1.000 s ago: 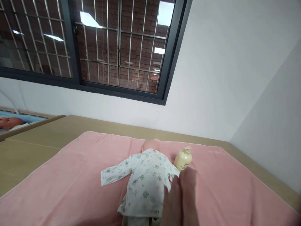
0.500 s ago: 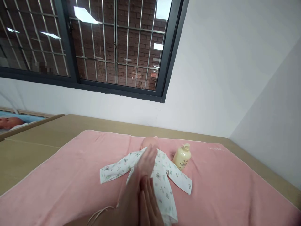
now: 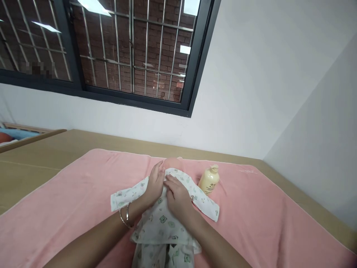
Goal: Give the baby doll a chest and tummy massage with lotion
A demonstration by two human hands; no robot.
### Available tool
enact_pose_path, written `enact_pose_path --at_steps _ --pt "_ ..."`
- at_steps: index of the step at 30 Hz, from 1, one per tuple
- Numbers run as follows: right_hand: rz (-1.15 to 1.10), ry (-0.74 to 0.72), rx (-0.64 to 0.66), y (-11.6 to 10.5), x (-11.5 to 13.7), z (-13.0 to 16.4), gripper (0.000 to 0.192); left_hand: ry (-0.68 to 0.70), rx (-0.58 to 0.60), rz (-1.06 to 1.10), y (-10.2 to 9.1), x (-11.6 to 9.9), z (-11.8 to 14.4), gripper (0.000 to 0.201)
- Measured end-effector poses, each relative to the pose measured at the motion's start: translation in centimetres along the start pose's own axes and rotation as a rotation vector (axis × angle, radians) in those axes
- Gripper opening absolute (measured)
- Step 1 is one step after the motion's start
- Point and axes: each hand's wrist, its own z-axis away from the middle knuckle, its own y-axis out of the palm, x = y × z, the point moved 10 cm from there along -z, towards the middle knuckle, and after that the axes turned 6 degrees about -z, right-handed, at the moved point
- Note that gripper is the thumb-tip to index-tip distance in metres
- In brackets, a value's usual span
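The baby doll (image 3: pixel 170 163) lies face down mid-way along the pink towel (image 3: pixel 69 208), dressed in a printed top (image 3: pixel 164 219). Both hands rest flat and open on its back, left hand (image 3: pixel 154 184) beside right hand (image 3: pixel 177 195). A careless sleeve tug could topple the lotion bottle (image 3: pixel 209 179) nearby.

A cream bottle (image 3: pixel 209 180) stands on the pink towel (image 3: pixel 69 201) below a barred window (image 3: pixel 111 52)

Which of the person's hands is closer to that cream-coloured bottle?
The right hand. It rests on the doll's printed top, just left of the bottle; the left hand lies farther left, near the doll's head.
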Motion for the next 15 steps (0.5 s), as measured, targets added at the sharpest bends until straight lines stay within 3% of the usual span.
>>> enact_pose_path --at_steps 4,8,12,15 --pt "-0.028 0.045 0.167 2.1 -2.3 -1.4 0.063 0.012 0.045 -0.066 1.5 1.2 -0.1 0.041" --pt "0.073 0.107 0.289 2.2 -4.2 -1.5 0.053 0.041 0.016 -0.119 1.6 1.5 -0.7 0.036" --pt "0.211 0.229 0.302 1.7 -6.8 -1.1 0.057 0.004 0.027 -0.209 1.7 2.5 -0.8 0.036" --pt "0.345 0.329 0.287 1.6 -7.2 0.0 0.066 -0.039 0.027 -0.275 1.3 3.3 -0.3 0.037"
